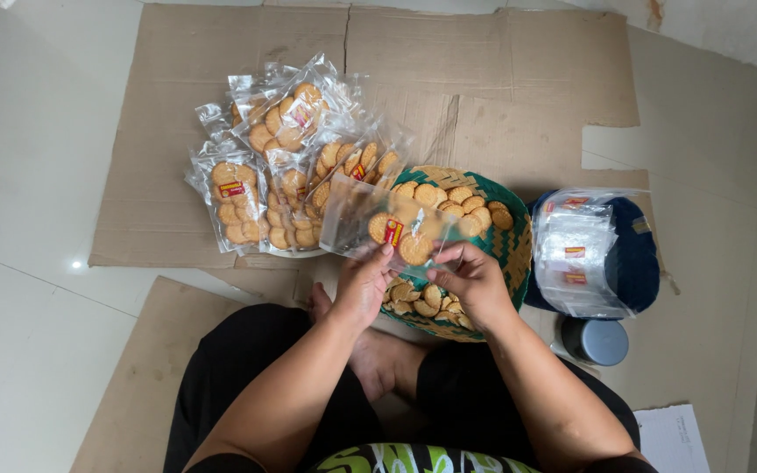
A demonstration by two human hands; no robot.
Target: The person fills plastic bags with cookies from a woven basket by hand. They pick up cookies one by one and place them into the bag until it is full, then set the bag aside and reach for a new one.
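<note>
Both hands, left hand (363, 282) and right hand (475, 278), pinch a clear pouch (387, 226) at frame centre, above the woven basket (512, 250); its loose biscuits (413, 249) could slip out if tilted.

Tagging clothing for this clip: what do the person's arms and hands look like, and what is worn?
Both arms are bare to above the elbow; no sleeves, gloves or watch show. The left hand and right hand show no rings. Black trousers cover the legs.

The woven basket (512, 229) is partly hidden behind both hands (small pouch labels are unreadable).
</note>
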